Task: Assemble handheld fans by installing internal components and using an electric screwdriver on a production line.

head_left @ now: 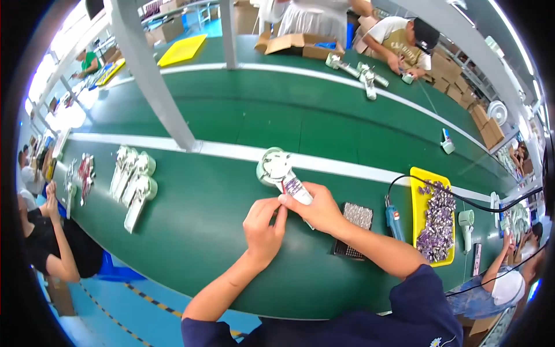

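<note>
My right hand is closed around the handle of a pale green handheld fan body, its round open head pointing away from me. Inside the open handle lies a small purple-and-silver circuit board. Close against the handle's left side, the thumb and forefinger of my left hand are pinched together; a bit of red, perhaps a wire, shows by the fingertips. What that pinch holds is too small to make out. Partly behind my right forearm sits a black holder with many small silver pieces.
Right of my arm lie a blue-grey electric screwdriver with a black cord and a yellow tray of small purple-and-silver boards. Several fan bodies rest at left. A metal post rises beyond. Co-workers sit around the green table.
</note>
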Tool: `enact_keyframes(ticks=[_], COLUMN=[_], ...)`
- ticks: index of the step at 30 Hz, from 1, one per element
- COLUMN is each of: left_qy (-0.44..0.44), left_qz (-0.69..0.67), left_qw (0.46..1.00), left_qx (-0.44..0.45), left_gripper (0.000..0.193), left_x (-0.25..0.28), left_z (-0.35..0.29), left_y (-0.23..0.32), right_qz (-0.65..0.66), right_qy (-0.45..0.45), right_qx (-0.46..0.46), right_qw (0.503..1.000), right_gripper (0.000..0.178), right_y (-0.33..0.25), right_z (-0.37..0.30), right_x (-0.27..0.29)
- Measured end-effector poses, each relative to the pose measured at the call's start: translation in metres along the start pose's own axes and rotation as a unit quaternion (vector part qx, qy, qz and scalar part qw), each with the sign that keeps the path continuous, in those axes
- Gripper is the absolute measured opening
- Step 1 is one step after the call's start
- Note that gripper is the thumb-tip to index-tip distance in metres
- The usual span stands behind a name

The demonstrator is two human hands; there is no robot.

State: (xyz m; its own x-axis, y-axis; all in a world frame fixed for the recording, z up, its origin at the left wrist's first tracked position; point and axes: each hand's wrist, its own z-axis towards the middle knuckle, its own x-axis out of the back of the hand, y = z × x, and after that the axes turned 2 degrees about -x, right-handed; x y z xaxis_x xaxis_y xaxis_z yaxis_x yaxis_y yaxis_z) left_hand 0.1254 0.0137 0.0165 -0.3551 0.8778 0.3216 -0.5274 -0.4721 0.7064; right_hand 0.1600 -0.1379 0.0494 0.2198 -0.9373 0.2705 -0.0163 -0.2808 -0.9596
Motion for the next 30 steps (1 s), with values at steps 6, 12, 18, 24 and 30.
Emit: enact_keyframes(ticks=[6,12,18,24,30], left_qy=[0.012,-0.087,-0.093,-0.087,-0.005], left_qz=[-0.132,-0.103,-0.024,-0.030,-0.168], left_qw=[0.980,0.973,0.977,0.992,0.971], left_qx=[0.151,0.187,0.190,0.090,0.171], left_gripper=[0.019,0.011,0.005,0.006,0.008], left_x=[-0.001,-0.009,-0.007,-0.007,-0.012], left_z=[0.004,0.002,0.005,0.007,0.009], left_y=[-0.023,-0.034,-0.026,-0.026,-0.032], right_qz=[0.027,-0.047,-0.073,0.304,0.158], right_qy=[0.116,0.306,0.376,0.194,0.305], right_qx=[0.040,-0.107,-0.089,-0.064,-0.157], right_qw=[0.992,0.945,0.920,0.930,0.926], right_gripper=[0.038,0.058,0.067,0.023,0.051], right_y=[0.016,0.079,0.148,0.163,0.134], right_z=[0.114,0.334,0.472,0.462,0.379], right_x=[0.043,0.184,0.259,0.298,0.283])
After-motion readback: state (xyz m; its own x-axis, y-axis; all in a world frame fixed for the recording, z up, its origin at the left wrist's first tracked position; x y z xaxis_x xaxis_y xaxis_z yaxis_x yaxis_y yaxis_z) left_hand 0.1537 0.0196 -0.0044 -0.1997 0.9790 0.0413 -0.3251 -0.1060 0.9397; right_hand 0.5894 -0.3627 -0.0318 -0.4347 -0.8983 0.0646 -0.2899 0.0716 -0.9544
